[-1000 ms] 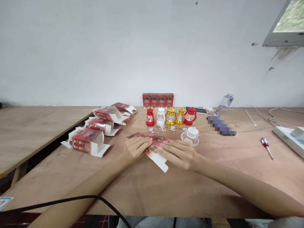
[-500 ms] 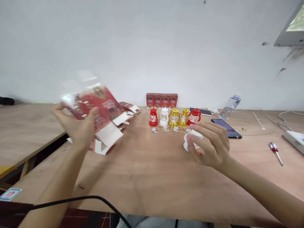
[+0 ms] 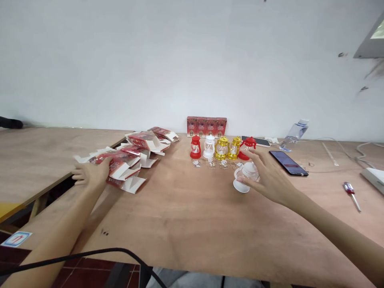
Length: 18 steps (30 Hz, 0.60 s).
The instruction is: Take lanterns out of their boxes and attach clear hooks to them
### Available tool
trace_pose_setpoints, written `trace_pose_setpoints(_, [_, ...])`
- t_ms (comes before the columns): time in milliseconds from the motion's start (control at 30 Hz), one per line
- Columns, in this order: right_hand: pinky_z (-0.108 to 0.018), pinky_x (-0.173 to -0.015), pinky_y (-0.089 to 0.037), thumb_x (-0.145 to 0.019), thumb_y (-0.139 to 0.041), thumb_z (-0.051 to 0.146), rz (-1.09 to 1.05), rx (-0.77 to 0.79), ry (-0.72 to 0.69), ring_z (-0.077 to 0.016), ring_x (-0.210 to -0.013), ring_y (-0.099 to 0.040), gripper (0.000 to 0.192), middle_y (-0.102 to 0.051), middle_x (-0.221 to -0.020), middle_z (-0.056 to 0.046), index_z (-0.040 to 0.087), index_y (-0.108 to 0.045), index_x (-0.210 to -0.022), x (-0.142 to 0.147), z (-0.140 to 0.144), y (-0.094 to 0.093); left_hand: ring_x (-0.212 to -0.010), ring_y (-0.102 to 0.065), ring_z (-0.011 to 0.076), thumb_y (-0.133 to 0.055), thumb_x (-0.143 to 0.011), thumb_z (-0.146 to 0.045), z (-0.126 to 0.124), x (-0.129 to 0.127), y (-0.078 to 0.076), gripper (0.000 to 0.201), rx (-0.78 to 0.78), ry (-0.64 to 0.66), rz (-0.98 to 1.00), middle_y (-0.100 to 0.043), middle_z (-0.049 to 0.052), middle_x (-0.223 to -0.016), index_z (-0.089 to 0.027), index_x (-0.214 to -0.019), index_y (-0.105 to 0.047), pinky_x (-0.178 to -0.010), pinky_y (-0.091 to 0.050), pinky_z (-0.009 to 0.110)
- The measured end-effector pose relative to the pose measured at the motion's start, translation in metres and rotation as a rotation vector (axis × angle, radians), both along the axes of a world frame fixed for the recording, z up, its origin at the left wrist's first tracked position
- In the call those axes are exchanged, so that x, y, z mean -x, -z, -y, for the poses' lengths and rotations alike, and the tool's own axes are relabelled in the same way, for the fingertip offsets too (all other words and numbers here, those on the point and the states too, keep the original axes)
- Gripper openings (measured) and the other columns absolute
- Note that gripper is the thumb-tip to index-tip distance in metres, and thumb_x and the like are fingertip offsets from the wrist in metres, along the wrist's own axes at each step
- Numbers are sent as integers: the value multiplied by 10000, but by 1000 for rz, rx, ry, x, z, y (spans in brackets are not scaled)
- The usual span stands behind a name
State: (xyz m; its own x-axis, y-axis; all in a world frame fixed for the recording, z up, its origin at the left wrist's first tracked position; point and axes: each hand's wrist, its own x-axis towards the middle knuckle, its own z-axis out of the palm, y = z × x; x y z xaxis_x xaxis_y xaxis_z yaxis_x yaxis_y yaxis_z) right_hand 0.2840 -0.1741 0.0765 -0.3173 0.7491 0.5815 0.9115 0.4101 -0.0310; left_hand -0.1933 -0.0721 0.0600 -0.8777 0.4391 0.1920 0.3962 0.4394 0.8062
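On the left, my left hand (image 3: 92, 173) lies against a heap of unfolded red boxes (image 3: 126, 160) with white flaps, its fingers spread and its thumb on the nearest box. A white toy lantern (image 3: 249, 169) is tipped over on the table at the right. My right hand (image 3: 267, 173) reaches around it with thumb and fingers apart; I cannot tell whether they touch it. Behind stand a red lantern (image 3: 195, 147), a white lantern (image 3: 209, 147), two gold lanterns (image 3: 222, 148) and another red lantern (image 3: 248, 146), partly behind my fingers.
Several closed red boxes (image 3: 207, 127) stand against the wall. Small metal and white pieces (image 3: 223, 164) lie before the lanterns. To the right are a phone (image 3: 288, 163), a tilted clear bottle (image 3: 295, 135), a screwdriver (image 3: 352, 196) and cables. A black cable (image 3: 111, 250) crosses the front.
My left hand has lowered the red box onto the heap and its fingers have spread. My right hand has opened wider and shifted right, leaving more of the tipped white lantern in sight.
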Motion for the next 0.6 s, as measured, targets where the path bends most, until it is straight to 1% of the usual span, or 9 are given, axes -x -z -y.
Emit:
trace_pose_setpoints(33, [-410, -768, -506, -796, -557, 525, 3, 46, 4, -314, -1143, -501, 758, -380, -1362, -162, 263, -220, -1423, 1, 2, 2, -1331, -178, 444, -746, -586, -409, 1, -5, -1, 914, 26, -22, 17, -227, 321, -1386, -28, -1222, -211, -1012, -104, 682])
trace_pose_setpoints(67, [-417, -748, -515, -764, -595, 529, 14, 85, 11, -329, -1152, -494, 828, -340, -1390, -165, 279, -181, -1436, 2, 3, 5, -1345, -149, 441, -722, -616, -405, 2, -10, -2, 913, 20, -6, 10, -203, 315, -1404, -18, -1254, -197, -1027, -106, 659])
trace_pose_setpoints(167, [-436, -701, -533, -685, -698, 450, 81, 170, 32, -373, -1164, -477, 920, -275, -1430, -153, 327, -180, -1435, 3, 2, 16, -1356, -132, 433, -654, -697, -382, 1, -19, -2, 851, -53, 57, -17, -205, 304, -1412, -5, -1299, -187, -1047, -102, 621])
trace_pose_setpoints(233, [-459, -738, -531, -693, -699, 356, 114, 184, 27, -376, -1173, -469, 865, -294, -1419, -138, 335, -228, -1418, 1, -1, 23, -1356, -145, 421, -655, -699, -333, -2, -22, 0, 835, -103, 102, -49, -224, 307, -1402, 2, -1307, -191, -1047, -91, 618])
trace_pose_setpoints(333, [-469, -798, -520, -786, -584, 258, 101, 157, 2, -338, -1160, -488, 633, -349, -1374, -133, 304, -333, -1365, -2, -4, 30, -1350, -134, 423, -681, -648, -241, -7, -27, 2, 879, -194, 138, -119, -174, 333, -1410, 32, -1309, -170, -1039, -85, 627])
trace_pose_setpoints(400, [-443, -757, -534, -833, -507, 243, 74, 140, -12, -311, -1109, -526, 490, -391, -1336, -129, 285, -399, -1309, -3, -3, 31, -1343, -130, 430, -653, -651, -204, -10, -30, 1, 845, -296, 129, -175, -116, 341, -1423, 48, -1297, -170, -1041, -82, 620])
trace_pose_setpoints(467, [-411, -704, -546, -845, -487, 253, 40, 126, -35, -295, -1066, -552, 420, -421, -1305, -122, 273, -440, -1262, -2, -1, 32, -1351, -109, 402, -586, -696, -181, -9, -33, -1, 740, -436, 141, -267, -99, 321, -1428, 25, -1278, -176, -1049, -55, 618])
trace_pose_setpoints(533, [-388, -706, -550, -838, -505, 258, -17, 101, -69, -282, -1068, -553, 399, -431, -1290, -118, 265, -456, -1234, 1, 2, 32, -1362, -79, 352, -522, -733, -168, -3, -40, -5, 644, -567, 216, -390, -102, 295, -1419, -8, -1252, -175, -1061, -26, 613])
trace_pose_setpoints(600, [-380, -778, -542, -832, -529, 255, -92, 71, -130, -266, -1116, -529, 411, -426, -1286, -112, 267, -448, -1235, 7, 5, 31, -1353, -104, 313, -508, -739, -182, 9, -52, -7, 613, -642, 374, -506, -115, 273, -1400, -24, -1232, -179, -1086, -34, 586])
